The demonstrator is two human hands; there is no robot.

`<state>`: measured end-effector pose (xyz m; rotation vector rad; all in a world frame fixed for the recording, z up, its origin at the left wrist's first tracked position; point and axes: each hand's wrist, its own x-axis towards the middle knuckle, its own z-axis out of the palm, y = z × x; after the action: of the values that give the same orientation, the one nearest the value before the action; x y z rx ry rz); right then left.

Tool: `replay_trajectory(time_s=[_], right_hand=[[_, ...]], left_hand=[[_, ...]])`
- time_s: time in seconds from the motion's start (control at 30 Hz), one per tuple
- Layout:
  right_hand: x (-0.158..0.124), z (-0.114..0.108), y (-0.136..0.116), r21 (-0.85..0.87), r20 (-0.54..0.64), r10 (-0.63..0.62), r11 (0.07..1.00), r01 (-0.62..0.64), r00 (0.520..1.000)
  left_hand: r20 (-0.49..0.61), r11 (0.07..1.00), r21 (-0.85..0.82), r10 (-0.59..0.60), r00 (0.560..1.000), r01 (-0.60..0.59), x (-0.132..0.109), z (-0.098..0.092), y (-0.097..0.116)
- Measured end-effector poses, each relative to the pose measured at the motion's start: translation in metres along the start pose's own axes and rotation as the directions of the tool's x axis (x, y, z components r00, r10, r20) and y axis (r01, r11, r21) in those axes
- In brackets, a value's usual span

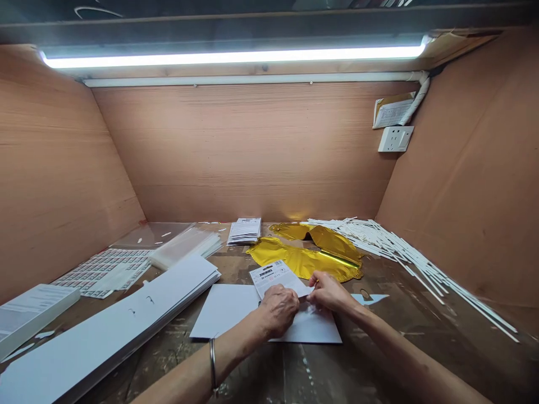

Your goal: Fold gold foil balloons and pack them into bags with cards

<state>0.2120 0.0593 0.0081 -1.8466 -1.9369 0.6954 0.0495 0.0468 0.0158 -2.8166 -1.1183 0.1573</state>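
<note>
Along the desk (425, 359), far L, a white printed carton (29, 314) sits at the edge, w/ a long stack of white card strips (105, 331) angled beside it. Behind those lie a sheet of small printed labels (101, 272), a flat clear plastic sheet (151, 235) & a stack of clear bags (185, 244). Next, at back centre, a pile of printed leaflets (244, 231).

Mid-desk, a white card sheet (223, 311) lies flat, w/ a barcode card (273, 276) on top of it, tilted, long axis approx. far-L to near-R. Its near end sits between both hands. L grip (278, 310), w/ a metal bangle (213, 365) on the wrist, is over the card's near edge, fingers together & partly hiding it; can't tell if clamped or just pressing. R grip (330, 292) is nearer the card's R corner, thumb & fingers pinched together there, apparently clamped on it. Most of the card lies ahead of L grip & up-L of R grip.

Past the hands, gold foil balloons (303, 258) lie crumpled, & a white scrap (370, 298) sits just beyond R wrist. Far R, a heap of white plastic sticks (400, 247) fans out along the wall; above it are a wall socket (394, 138) & tucked papers (393, 110).
</note>
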Motion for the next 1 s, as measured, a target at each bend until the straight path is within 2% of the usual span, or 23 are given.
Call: replay_trajectory(time_s=[0.13, 0.27, 0.37, 0.5, 0.63, 0.77, 0.83, 0.9, 0.97, 1.0], right_hand=[[0.000, 0.015, 0.010, 0.188, 0.145, 0.017, 0.981, -0.044, 0.989], [-0.009, 0.015, 0.012, 0.239, 0.216, -0.108, 0.969, 0.054, 0.970], [-0.011, 0.014, 0.014, 0.178, 0.207, -0.225, 0.966, 0.189, 0.952], [-0.014, 0.014, 0.017, 0.029, 0.160, -0.396, 0.918, 0.396, 0.904], [-0.021, 0.017, 0.024, -0.117, 0.136, -0.488, 0.856, 0.503, 0.862], [-0.030, 0.026, 0.023, -0.266, 0.056, -0.497, 0.829, 0.492, 0.866], [-0.043, 0.027, 0.014, -0.337, -0.014, -0.485, 0.826, 0.452, 0.875], [-0.068, 0.023, 0.001, -0.314, -0.048, -0.500, 0.830, 0.462, 0.865], [-0.100, 0.013, -0.007, -0.160, 0.077, -0.565, 0.807, 0.569, 0.822], [-0.115, 0.007, -0.007, -0.050, 0.202, -0.603, 0.781, 0.623, 0.772]], left_hand=[[-0.014, 1.000, -0.022, -0.018, 1.000, 0.017, -0.008, 0.004, -0.002], [-0.140, 0.980, -0.161, -0.139, 0.980, 0.116, -0.005, 0.010, -0.014], [-0.196, 0.959, -0.237, -0.205, 0.959, 0.156, 0.005, 0.030, -0.024], [-0.161, 0.954, -0.266, -0.183, 0.970, 0.135, 0.011, 0.055, -0.031], [-0.168, 0.954, -0.268, -0.184, 0.968, 0.135, 0.010, 0.059, -0.032], [-0.183, 0.956, -0.260, -0.184, 0.966, 0.133, 0.009, 0.056, -0.031], [-0.184, 0.955, -0.263, -0.186, 0.965, 0.134, 0.009, 0.057, -0.031], [-0.183, 0.955, -0.264, -0.184, 0.966, 0.132, 0.009, 0.058, -0.031], [-0.179, 0.956, -0.263, -0.180, 0.967, 0.129, 0.010, 0.059, -0.032], [-0.173, 0.956, -0.263, -0.179, 0.969, 0.130, 0.010, 0.059, -0.032]])
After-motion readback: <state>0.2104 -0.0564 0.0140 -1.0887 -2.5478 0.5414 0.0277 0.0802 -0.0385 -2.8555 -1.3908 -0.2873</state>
